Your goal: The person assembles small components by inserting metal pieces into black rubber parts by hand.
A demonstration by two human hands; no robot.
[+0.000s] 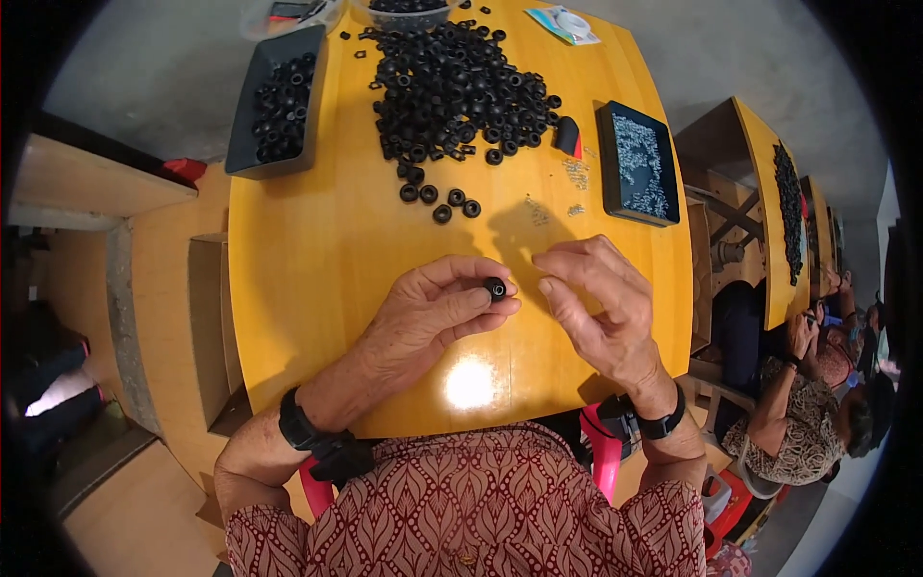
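Left hand (433,313): fingers pinching black ring (495,288). Right hand (601,308): fingers loosely spread, just beside ring. Ring pile (461,87) beyond fingertips on tabletop (327,250).

Tabletop (317,260): wood, yellow, smooth and glossy, with a bright glare patch at its near edge.

Ring (495,288), pinched in the left hand (433,313): black, rubber-like, matt with a slight sheen.

Pile of rings (457,91), at the tabletop's far middle: same black matt material.

Bin (245,135), at the tabletop's far left corner: dark grey plastic, matt.

Tray (608,159), at the tabletop's right edge: dark plastic, satin; the small parts (642,168) in it look like bright shiny metal.

Packet (562,24), at the tabletop's far right: glossy plastic film.

Wristbands (298,423), just off the tabletop's near edge: black, matt.

Shirt (481,510), below the tabletop's near edge: printed woven cloth, matt.
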